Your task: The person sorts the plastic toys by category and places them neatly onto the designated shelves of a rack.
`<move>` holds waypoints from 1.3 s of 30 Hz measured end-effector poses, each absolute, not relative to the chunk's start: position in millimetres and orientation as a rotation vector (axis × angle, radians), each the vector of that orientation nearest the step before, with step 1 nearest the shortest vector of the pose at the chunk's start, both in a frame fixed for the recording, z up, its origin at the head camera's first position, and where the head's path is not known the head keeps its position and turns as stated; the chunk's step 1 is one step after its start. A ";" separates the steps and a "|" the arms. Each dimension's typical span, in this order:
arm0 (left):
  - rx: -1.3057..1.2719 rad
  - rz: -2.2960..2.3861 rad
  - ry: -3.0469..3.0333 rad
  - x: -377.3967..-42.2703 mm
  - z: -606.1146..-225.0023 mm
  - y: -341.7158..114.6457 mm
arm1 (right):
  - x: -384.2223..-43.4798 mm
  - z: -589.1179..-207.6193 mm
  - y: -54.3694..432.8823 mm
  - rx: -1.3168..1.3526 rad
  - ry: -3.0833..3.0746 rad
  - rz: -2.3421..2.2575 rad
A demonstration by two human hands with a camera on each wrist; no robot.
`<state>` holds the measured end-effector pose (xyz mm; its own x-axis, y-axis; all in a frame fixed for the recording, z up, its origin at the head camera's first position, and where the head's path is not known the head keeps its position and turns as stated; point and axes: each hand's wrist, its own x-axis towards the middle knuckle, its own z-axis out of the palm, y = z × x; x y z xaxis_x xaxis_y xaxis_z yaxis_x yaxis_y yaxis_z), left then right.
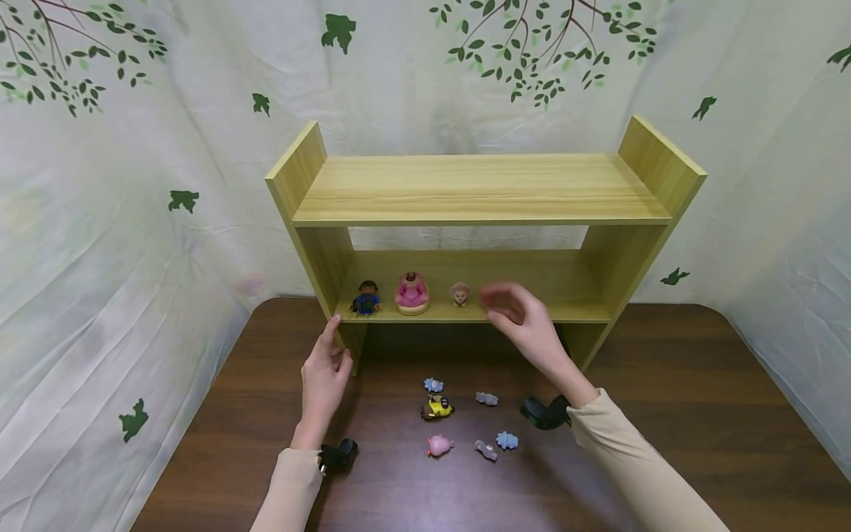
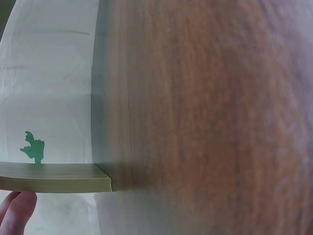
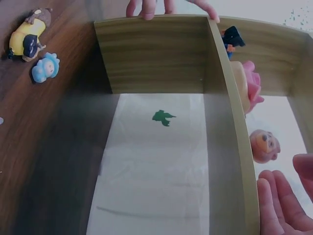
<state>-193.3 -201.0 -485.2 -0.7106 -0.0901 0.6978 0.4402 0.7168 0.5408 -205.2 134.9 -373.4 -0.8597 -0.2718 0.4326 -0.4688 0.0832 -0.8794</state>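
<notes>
A wooden shelf [image 1: 479,188] stands on the table. Along its middle board are a dark-haired figure in blue [image 1: 366,299], a pink bear figure [image 1: 412,294] and a small pinkish-brown bear figure [image 1: 459,294]. My right hand [image 1: 528,325] is just right of the small bear, at the board's front edge. Its fingers are bent loosely and hold nothing; in the right wrist view the thumb [image 3: 304,166] stays apart from the fingers. My left hand [image 1: 322,377] touches the shelf's left side at the middle board's corner, and its fingertips [image 2: 24,203] show against the side panel in the left wrist view.
On the table before the shelf lie a yellow-and-brown figure [image 1: 436,407], a pink figure [image 1: 439,445], blue figures [image 1: 507,440] and grey figures [image 1: 487,399]. A leaf-printed cloth [image 1: 226,185] hangs behind. Both wrists wear black camera mounts [image 1: 547,412].
</notes>
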 end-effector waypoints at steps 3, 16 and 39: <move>-0.267 -0.929 -2.183 -193.5 -485.2 -201.5 | -201.9 -373.9 134.9 0.766 -2.180 1.886; -0.272 -0.935 -2.178 -194.4 -486.4 -201.9 | -184.3 -385.4 132.4 0.858 -2.173 1.884; -0.272 -0.931 -2.172 -193.5 -486.3 -201.8 | -164.7 -431.7 114.1 1.164 -2.414 1.774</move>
